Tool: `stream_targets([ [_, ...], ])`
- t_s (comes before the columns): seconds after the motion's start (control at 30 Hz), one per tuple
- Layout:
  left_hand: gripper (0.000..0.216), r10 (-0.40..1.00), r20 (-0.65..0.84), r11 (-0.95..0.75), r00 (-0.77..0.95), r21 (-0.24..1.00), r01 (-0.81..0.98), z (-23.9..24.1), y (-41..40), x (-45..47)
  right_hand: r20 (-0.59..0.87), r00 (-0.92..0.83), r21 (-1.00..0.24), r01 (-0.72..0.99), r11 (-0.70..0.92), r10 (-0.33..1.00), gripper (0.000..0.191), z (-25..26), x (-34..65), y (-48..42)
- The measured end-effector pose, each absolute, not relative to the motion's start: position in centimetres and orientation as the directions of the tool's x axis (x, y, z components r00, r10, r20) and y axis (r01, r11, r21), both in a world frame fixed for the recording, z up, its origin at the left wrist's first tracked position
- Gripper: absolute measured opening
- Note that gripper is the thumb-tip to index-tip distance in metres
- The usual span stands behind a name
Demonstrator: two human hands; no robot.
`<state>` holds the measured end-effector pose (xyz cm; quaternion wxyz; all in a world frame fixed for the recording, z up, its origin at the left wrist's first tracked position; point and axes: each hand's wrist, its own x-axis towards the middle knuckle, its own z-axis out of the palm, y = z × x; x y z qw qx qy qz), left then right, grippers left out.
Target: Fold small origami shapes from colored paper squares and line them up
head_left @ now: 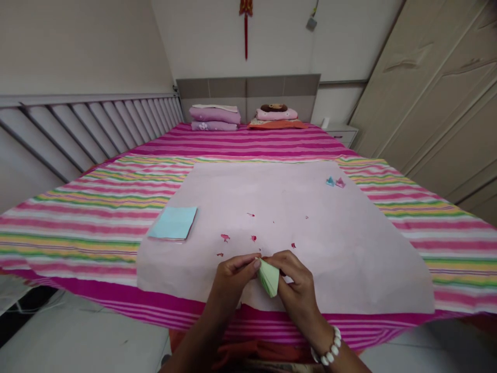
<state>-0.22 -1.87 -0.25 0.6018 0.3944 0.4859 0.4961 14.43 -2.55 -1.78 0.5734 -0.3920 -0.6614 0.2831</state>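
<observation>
A light green folded paper (269, 278) is held between my two hands above the near edge of a pale sheet (318, 207). My left hand (234, 274) pinches the paper's upper left tip between thumb and fingers. On the other side, my right hand (295, 280) grips its right edge, thumb below and fingers on top. Pleat-like folds run down the paper toward its lower end. Small red paper scraps (225, 238) lie scattered on the sheet just beyond my hands.
A stack of square paper (174, 223), light blue on top, lies at the left. Far right on the sheet are a small blue folded paper piece (330, 181) and a pink one (340, 182). Beneath is a striped bed cover (97, 207), with folded bedding (215, 115) at the headboard.
</observation>
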Motion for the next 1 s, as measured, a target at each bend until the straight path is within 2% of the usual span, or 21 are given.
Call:
stream_targets([
  [0.17, 0.026, 0.984, -0.177, 0.180, 0.031, 0.967, -0.179, -0.6, -1.8, -0.5, 0.539, -0.091, -0.805, 0.235, 0.544, 0.837, 0.035, -1.7, 14.8, -2.3],
  [0.3, 0.021, 0.985, -0.166, 0.173, 0.057, 0.974, -0.150, -0.7, -1.6, -0.8, 0.534, -0.118, -0.799, 0.252, 0.546, 0.837, 0.029, -1.2, 15.0, -2.0],
  [0.37, 0.017, 0.986, -0.152, 0.161, 0.073, 0.976, -0.145, -0.6, -1.6, -0.9, 0.477, -0.127, -0.853, 0.170, 0.493, 0.869, 0.022, -1.0, 15.0, -2.0],
  [0.47, 0.015, 0.990, -0.133, 0.139, 0.050, 0.979, -0.150, -0.4, -1.5, -0.9, 0.283, -0.132, -0.959, -0.035, 0.281, 0.950, 0.011, -1.2, 14.9, -1.9],
  [0.53, 0.015, 0.993, -0.115, 0.117, 0.020, 0.981, -0.153, -0.4, -1.6, -0.8, 0.167, -0.124, -0.976, -0.163, 0.146, 0.978, 0.012, -1.6, 14.9, -2.0],
  [0.6, 0.017, 0.996, -0.088, 0.083, -0.024, 0.983, -0.165, -0.3, -1.6, -0.7, 0.116, -0.102, -0.962, -0.260, 0.086, 0.988, 0.017, -2.0, 14.8, -2.0],
  [0.83, 0.035, 0.989, 0.054, -0.081, -0.134, 0.976, -0.201, -0.3, -1.8, -0.2, 0.116, -0.011, -0.895, -0.434, 0.099, 0.993, 0.010, -2.1, 14.4, -2.5],
  [1.0, 0.033, 0.982, 0.139, -0.156, -0.132, 0.979, -0.130, -0.6, -2.0, -0.1, 0.166, -0.003, -0.910, -0.386, 0.152, 0.986, 0.012, -2.1, 14.3, -2.6],
])
